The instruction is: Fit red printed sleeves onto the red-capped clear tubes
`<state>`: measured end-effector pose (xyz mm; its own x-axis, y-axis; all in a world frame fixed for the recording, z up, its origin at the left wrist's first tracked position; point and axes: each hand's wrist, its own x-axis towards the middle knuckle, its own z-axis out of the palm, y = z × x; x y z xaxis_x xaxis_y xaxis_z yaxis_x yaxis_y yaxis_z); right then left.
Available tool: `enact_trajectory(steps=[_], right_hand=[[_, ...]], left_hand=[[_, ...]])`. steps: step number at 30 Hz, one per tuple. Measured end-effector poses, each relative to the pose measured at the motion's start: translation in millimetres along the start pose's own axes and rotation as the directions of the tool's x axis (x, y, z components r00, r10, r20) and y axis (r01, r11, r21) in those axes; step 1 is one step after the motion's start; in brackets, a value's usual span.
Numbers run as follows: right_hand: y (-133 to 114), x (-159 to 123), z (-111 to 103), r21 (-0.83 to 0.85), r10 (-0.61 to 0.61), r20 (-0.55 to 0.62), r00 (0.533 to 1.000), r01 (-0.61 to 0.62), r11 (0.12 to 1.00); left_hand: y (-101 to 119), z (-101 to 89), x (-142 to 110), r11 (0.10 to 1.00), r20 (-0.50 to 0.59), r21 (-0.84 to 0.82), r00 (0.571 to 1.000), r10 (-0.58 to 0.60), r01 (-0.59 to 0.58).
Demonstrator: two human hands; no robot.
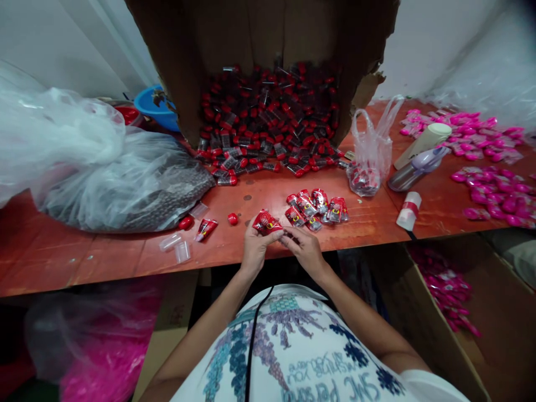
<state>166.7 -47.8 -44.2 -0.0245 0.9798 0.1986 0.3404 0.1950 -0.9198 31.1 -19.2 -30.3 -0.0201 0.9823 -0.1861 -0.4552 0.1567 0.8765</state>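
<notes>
Red-orange and slightly worn, the surface (142,254) runs across the view in front of pale walls. Just above its near edge, in the middle, a small red printed packet (266,221) is held in both hands. The left hand (253,251) grips its left and lower side; the right hand (309,252) has its fingers bunched closed at the lower right corner, though what lies between those fingertips is too small to tell. The step in hand looks like close two-handed work at that corner, which, I judge, calls for a steady left hold and a light, precise pinch from the right.

Just to the right lies a loose group of similar packets (307,207). On the left are a small red cap (233,219), a single packet (206,229) and clear plastic tubes (182,252). Behind, red-capped clear containers (272,123) spill from an open cardboard box (167,50). A large plastic bag of dark beads (125,192) sits farther left; to the right stand a small carrier bag (371,156) and a purple-topped bottle (414,170), with bright pink packets (498,192) beyond.
</notes>
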Motion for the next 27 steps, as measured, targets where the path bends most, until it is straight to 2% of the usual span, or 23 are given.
enact_trajectory(steps=[4,7,9,12,15,19,22,24,27], right_hand=[[1.9,-0.7,1.3,0.046,0.039,0.005,0.999,-0.039,0.998],[3.6,-1.2,-0.8,0.053,0.044,0.034,0.998,-0.046,0.998],[5.5,-2.2,-1.0,0.146,0.097,0.035,0.995,-0.101,0.984],[8.5,-4.1,1.6,0.341,0.203,0.050,0.978,-0.207,0.917],[9.3,-5.6,3.8,0.421,0.228,0.070,0.971,-0.236,0.876],[8.6,-6.3,1.0,0.347,0.178,0.026,0.984,-0.176,0.921],[10.9,-6.3,-3.5,0.306,0.163,0.062,0.985,-0.174,0.936],[14.2,-6.3,-6.0,0.241,0.133,0.064,0.989,-0.144,0.960],[19.7,-6.8,-7.1,0.104,0.077,0.004,0.997,-0.077,0.992]], left_hand=[[4.1,1.3,2.2,0.993,0.037,-0.043,0.993,-0.109,0.110],[5.8,-0.9,4.0,0.997,-0.024,-0.031,0.997,-0.074,0.074],[6.9,-2.2,4.3,0.998,-0.033,0.003,0.998,-0.060,0.060],[7.5,-2.3,3.7,0.991,0.037,0.063,0.992,-0.122,0.120],[6.1,-1.2,3.3,0.979,0.092,0.115,0.980,-0.178,0.167],[4.0,-0.9,3.4,0.985,0.107,0.087,0.982,-0.159,0.150],[2.5,-0.8,2.6,0.992,0.083,0.033,0.989,-0.125,0.122],[0.4,0.2,1.3,0.990,0.067,0.043,0.988,-0.139,0.136],[-3.9,3.8,-1.2,0.985,0.077,0.082,0.984,-0.158,0.152]])
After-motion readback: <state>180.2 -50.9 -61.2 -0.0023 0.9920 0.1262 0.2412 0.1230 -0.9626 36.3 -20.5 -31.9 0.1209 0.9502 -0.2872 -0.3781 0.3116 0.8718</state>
